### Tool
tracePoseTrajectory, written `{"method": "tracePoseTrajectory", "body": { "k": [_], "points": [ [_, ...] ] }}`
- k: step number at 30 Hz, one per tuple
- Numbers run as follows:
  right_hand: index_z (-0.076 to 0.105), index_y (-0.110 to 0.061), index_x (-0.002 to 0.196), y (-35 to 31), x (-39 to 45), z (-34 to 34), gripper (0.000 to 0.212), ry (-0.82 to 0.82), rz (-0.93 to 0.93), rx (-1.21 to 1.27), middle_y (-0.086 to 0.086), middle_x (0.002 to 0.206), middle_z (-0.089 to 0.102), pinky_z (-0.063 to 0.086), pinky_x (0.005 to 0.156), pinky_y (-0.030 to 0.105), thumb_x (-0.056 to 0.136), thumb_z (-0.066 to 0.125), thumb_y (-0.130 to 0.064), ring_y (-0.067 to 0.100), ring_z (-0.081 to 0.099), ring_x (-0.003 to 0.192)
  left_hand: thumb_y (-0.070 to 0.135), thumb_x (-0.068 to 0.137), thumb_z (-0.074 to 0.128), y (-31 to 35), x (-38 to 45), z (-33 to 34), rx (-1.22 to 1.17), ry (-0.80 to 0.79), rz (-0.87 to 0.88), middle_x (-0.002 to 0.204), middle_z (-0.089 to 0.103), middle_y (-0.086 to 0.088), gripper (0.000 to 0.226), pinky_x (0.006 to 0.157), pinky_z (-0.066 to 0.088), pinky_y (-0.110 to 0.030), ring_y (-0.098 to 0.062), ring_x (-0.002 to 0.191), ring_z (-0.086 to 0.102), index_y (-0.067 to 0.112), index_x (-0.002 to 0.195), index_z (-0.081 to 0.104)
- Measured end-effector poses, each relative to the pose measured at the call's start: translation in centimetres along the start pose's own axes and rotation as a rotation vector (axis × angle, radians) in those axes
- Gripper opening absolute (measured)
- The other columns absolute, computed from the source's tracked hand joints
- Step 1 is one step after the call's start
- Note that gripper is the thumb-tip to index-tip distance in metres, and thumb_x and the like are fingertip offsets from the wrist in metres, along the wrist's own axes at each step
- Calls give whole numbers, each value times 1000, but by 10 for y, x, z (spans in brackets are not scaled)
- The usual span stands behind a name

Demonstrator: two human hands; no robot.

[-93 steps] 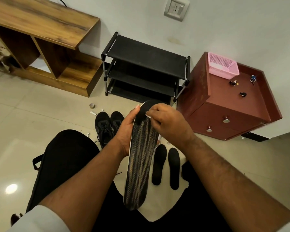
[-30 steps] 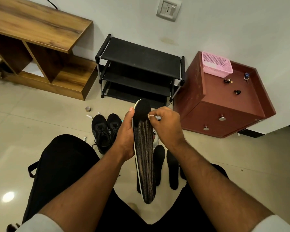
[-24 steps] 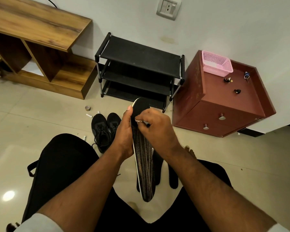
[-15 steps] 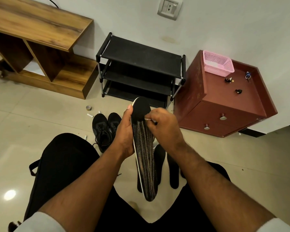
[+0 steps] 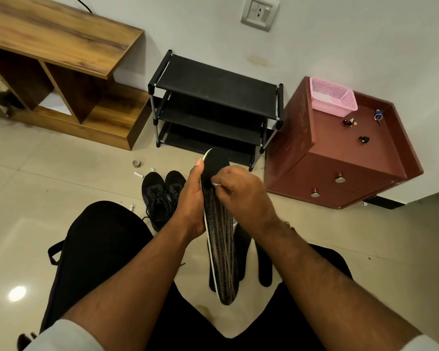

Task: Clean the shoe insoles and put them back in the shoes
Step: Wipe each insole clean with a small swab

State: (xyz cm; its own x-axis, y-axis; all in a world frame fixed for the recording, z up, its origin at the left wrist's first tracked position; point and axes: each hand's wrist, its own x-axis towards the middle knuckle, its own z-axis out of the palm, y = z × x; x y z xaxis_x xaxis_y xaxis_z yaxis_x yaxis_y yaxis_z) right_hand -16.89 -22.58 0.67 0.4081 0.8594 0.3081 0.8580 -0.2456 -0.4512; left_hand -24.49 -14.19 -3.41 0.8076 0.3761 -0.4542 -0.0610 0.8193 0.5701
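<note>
Slid back across the insole (image 5: 219, 236): right hand (image 5: 241, 196) pinching a small white wipe (image 5: 216, 184), left hand (image 5: 192, 198) gripping its edge. Beyond, two more insoles (image 5: 264, 264) on the floor, black shoes (image 5: 162, 193) left, waiting. Cleaning seemingly midway; refitting undone.

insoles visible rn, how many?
3. One held insole gripped between the left hand and right hand; two black insoles on the floor behind it, partly hidden. More may be covered.
</note>
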Motion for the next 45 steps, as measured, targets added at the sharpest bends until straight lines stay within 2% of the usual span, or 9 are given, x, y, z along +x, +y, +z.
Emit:
{"method": "tracePoseTrajectory", "body": {
  "k": [4, 10, 13, 17, 21, 30, 34, 38, 45],
  "points": [
    [71, -4, 94, -10, 1, 2, 13, -6, -54, -15, 7, 91, 67, 50, 80, 24, 85, 62, -5, 14, 61, 84, 58, 97, 40, -1, 1, -1, -15, 8, 27, 102, 74, -13, 58, 81, 58, -35, -23, 94, 73, 16, 89, 80],
    [70, -8, 86, 31, -4, -2, 9, -12, 103, -47, 4, 83, 62, 51, 72, 30, 87, 61, -5, 9, 53, 78, 66, 93, 41, 4, 2, -4, 27, 16, -25, 123, 65, -21, 67, 97, 49, -47, -31, 108, 64, 12, 124, 65],
    [69, -7, 86, 22, -5, -2, 8, -6, 41, -16, 5, 85, 64, 53, 72, 32, 86, 62, -5, 14, 58, 80, 69, 89, 44, 3, 6, -8, 6, -3, -35, 127, 63, -21, 70, 103, 44, -49, -32, 114, 61, 12, 124, 67],
    [71, -4, 94, -9, -6, 5, 12, -41, -91, -10, 8, 92, 68, 48, 82, 24, 85, 63, -7, 15, 62, 87, 57, 97, 39, 3, 5, -7, 7, -23, 15, 98, 74, -10, 59, 87, 55, -36, -21, 92, 72, 17, 89, 81],
    [70, -6, 94, 7, -5, 1, 16, -28, -22, 23, 6, 92, 66, 52, 81, 26, 88, 57, -12, 13, 60, 86, 62, 90, 47, 3, 3, -9, -29, -27, -61, 112, 69, -16, 61, 94, 50, -42, -27, 104, 67, 12, 113, 73],
    [71, -6, 92, 30, 14, -19, 11, 26, 33, -30, 5, 90, 65, 51, 79, 26, 85, 62, -4, 13, 59, 86, 66, 88, 45, 1, 4, -6, 49, -127, -182, 117, 66, -22, 71, 76, 56, -44, -31, 96, 68, 14, 135, 55],
    [70, -5, 91, 23, 14, -15, 11, 52, 11, -28, 5, 90, 65, 52, 79, 29, 85, 61, -4, 15, 60, 86, 66, 85, 53, -3, 6, -4, 43, -120, -180, 120, 64, -21, 73, 80, 55, -44, -31, 100, 66, 13, 134, 57],
    [71, -7, 96, 7, -17, -3, 15, -55, -44, -9, 5, 93, 66, 53, 79, 27, 85, 61, -9, 14, 60, 87, 65, 90, 45, 3, 10, -10, -6, -93, -148, 106, 70, -16, 64, 91, 50, -41, -26, 96, 69, 12, 108, 76],
    [70, -7, 93, 22, 22, -17, 12, 85, 68, -14, 4, 92, 63, 50, 80, 23, 86, 61, -4, 11, 58, 87, 64, 88, 45, -3, 4, 1, 16, -172, -216, 108, 66, -20, 67, 84, 50, -43, -30, 94, 62, 11, 125, 63]
  ]
}}
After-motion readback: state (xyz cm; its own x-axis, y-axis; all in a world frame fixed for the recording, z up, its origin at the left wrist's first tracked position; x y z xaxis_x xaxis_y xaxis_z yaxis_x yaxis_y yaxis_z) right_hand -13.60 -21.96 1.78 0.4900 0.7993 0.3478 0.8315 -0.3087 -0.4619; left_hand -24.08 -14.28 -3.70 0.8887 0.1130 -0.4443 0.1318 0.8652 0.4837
